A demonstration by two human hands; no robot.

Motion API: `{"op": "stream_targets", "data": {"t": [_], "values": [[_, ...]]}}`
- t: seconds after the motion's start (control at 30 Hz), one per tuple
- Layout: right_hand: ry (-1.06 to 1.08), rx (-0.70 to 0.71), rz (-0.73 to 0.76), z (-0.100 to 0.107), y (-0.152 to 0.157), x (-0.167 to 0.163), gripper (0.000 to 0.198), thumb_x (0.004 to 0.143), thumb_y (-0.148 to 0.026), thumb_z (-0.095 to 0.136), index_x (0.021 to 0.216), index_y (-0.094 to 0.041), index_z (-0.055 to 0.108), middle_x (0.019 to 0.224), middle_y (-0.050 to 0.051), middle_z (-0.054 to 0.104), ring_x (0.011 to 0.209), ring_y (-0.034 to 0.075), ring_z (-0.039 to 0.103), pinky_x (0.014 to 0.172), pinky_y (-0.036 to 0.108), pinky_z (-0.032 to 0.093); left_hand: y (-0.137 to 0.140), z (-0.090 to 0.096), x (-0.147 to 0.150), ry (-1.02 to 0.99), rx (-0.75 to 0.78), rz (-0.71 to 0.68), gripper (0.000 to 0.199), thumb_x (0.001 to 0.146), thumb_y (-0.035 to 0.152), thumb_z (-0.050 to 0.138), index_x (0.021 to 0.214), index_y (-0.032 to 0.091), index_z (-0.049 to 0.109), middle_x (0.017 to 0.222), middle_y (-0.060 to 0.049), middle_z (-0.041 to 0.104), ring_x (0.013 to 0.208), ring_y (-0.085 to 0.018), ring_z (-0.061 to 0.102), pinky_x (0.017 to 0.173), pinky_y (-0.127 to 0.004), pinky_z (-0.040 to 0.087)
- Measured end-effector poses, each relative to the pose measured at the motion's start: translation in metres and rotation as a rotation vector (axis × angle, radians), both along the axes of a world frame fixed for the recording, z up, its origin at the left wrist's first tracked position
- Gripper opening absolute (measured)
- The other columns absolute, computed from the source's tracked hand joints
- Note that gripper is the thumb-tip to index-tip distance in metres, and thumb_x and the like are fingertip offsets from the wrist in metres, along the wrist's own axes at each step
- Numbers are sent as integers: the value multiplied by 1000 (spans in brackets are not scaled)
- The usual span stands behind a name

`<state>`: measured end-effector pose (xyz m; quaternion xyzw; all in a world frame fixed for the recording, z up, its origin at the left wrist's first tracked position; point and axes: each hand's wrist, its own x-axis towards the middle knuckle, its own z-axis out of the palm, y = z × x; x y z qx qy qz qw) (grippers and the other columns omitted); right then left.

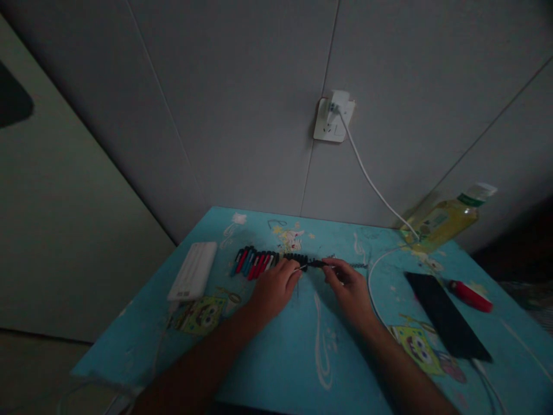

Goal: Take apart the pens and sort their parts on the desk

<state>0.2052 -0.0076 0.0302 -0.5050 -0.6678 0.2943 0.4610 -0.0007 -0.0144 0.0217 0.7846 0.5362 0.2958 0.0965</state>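
Observation:
My left hand [276, 285] is closed in a pinch on a thin, pale pen-like piece [301, 267] that points to the right. Across from it, my right hand [351, 291] pinches a slim black pen part [318, 263], its tip turned toward the left hand. The two pieces are close together; whether they touch cannot be made out. Just left of and behind my left fingers lies a row of pens [254, 263] in blue, red and black. Several short black pieces [296, 257] continue that row behind the hands, partly hidden.
A white power bank [193, 271] lies at the left of the blue patterned table [280, 369]. On the right are a dark flat device [449, 317], a red object [470, 296] and a bottle of yellow liquid [449, 222]. A white cable [365, 170] runs from the wall socket [332, 121].

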Motion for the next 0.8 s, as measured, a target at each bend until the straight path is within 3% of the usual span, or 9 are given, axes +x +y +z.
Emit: {"op": "stream_targets", "data": {"t": [0.3,0.4,0.57,0.8], "values": [[-111,141,143,7,2,7,22,95,-33,53,108,-24,67,107,8,66,84,18,63,68,29,52,0,-3,-2,141,24,-14,19,98,34,46,100,23,62,98,-5,61,91,-20,60,79,-29,46],[-185,162,209,5,2,6,23,96,-30,51,110,-25,67,107,8,66,87,19,63,72,31,54,-1,-2,-1,137,56,-23,22,96,31,48,112,23,61,104,-7,61,99,-23,57,88,-35,46],[-206,186,243,-1,3,2,24,97,-30,49,109,-25,68,109,8,68,100,22,64,89,38,52,2,-9,-1,22,65,-103,42,98,24,42,140,20,43,118,-11,58,115,-25,51,101,-42,42],[-151,169,210,-2,4,4,23,96,-29,52,110,-25,70,109,7,69,103,21,64,90,36,52,10,-19,-4,-44,-9,-247,29,100,20,42,124,20,58,110,-8,62,109,-20,57,99,-36,46]]}}
